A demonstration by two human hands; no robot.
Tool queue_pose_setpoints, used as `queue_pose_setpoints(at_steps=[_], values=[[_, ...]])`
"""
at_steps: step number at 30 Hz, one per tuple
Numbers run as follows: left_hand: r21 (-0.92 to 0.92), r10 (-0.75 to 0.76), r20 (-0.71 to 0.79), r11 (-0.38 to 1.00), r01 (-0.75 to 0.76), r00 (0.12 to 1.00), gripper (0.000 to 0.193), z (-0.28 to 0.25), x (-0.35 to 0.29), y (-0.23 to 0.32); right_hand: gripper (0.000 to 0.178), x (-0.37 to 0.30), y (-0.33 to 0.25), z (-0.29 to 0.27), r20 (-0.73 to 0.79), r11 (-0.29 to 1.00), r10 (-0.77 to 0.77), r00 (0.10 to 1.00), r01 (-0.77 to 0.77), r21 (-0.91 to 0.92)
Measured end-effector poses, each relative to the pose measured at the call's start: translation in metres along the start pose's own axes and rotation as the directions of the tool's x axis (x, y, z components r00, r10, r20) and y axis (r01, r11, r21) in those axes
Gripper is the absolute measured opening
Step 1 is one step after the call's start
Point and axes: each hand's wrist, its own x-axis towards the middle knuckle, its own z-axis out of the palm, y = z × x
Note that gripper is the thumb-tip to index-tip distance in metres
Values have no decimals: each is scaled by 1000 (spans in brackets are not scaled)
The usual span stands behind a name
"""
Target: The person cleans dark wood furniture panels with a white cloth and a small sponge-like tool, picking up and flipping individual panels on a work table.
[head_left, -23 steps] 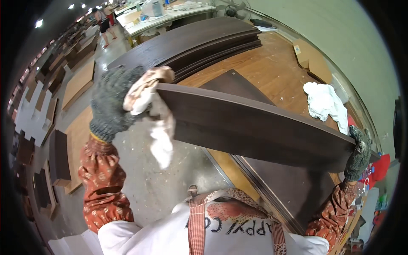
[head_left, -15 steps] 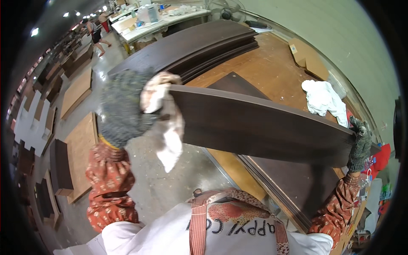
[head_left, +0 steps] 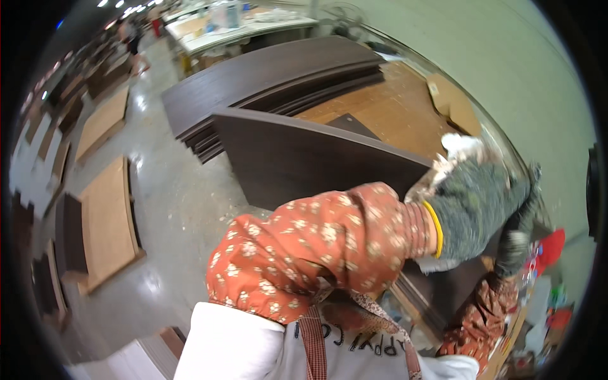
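A long dark brown board stands tilted on its edge, its left end raised over the floor beside the table. My left hand, in a dark grey knit glove, has its arm stretched across my body and is closed on a stained wiping cloth against the board near its right end. My right hand, gloved too, grips the board's right end, partly hidden behind the left glove. Both forearms wear red flowered sleeves. Under the board lie more dark boards.
A stack of curved dark panels lies on the brown worktable. Near the wall are a cardboard piece, a white rag and a red object. Wooden panels rest on the floor at left; a person is far off.
My left hand has swept with the cloth from the board's left end to its right end. The right hand keeps its hold, and the board's left end has shifted slightly up and left.
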Motion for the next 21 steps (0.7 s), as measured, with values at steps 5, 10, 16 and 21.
queue_pose_setpoints(at_steps=[5,10,16,21], values=[[-223,96,147,973,-62,984,52,-44,6,-73,60,2,28,13,528,703,-186,829,488,-518],[7,-200,405,977,215,892,52,-72,-38,-127,60,15,52,23,489,425,-424,763,644,-636],[296,-241,270,942,158,932,50,-75,-72,-95,44,9,5,80,341,212,-621,706,570,-794],[403,-159,250,914,47,955,44,-89,-48,-72,31,17,39,33,331,891,-392,858,444,-95]])
